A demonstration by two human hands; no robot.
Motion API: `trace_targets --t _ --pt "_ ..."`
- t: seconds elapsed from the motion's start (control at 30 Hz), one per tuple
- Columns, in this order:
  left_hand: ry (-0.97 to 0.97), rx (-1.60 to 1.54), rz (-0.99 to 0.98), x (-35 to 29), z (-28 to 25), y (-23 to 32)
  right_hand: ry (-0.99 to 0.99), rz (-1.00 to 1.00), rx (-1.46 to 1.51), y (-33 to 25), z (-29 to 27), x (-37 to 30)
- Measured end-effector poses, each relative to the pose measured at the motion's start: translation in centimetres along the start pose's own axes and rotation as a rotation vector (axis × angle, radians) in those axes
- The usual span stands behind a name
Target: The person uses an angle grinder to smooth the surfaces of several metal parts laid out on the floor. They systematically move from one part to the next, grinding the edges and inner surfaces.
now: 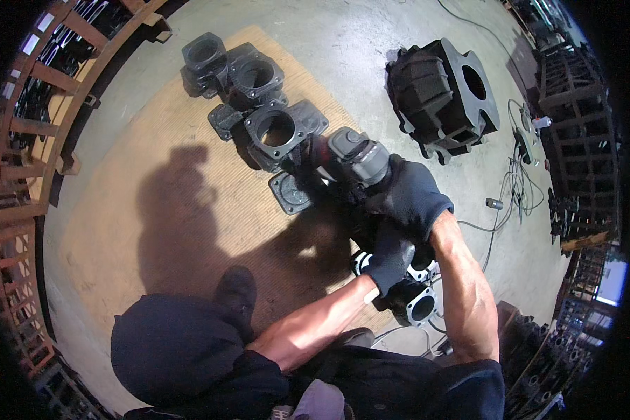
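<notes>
Gloved hands hiding dark casting

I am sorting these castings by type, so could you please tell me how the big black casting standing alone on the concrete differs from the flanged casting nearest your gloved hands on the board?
The big casting is far bulkier; the flanged casting is smaller. The big casting stands alone on bare concrete, while the flanged casting sits in a row on the board. The big casting shows ribbed sides and an oval opening; the flanged casting shows a round bore. Both are dark, dull metal.
</notes>
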State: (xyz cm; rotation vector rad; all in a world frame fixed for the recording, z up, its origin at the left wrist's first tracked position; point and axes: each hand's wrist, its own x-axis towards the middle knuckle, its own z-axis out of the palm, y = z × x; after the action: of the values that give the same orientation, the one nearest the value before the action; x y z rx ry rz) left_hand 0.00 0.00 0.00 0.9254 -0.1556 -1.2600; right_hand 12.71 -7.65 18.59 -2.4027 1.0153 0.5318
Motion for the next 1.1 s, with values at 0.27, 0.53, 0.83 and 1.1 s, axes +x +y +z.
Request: trace_targets --t 0.27,0.53,0.83,1.1 --pt "-0.262 0.213 -0.172 1.1 -2.9 1.2 0.101 0.02 0.022 2.0 -0.2 1.4" --pt "-0.002 0.272 -0.148 -2.6 1.6 7.2 0.059 0.036 0.087 2.2 -0.1 -0.1" --pt "0.002 0.19 -0.282 -3.7 0.8 10.3 0.051 -0.047 0.019 1.3 0.6 0.5" --pt "-0.191 0.812 -0.141 -4.4 0.7 10.5 0.04 0.013 0.049 1.7 -0.3 -1.2"
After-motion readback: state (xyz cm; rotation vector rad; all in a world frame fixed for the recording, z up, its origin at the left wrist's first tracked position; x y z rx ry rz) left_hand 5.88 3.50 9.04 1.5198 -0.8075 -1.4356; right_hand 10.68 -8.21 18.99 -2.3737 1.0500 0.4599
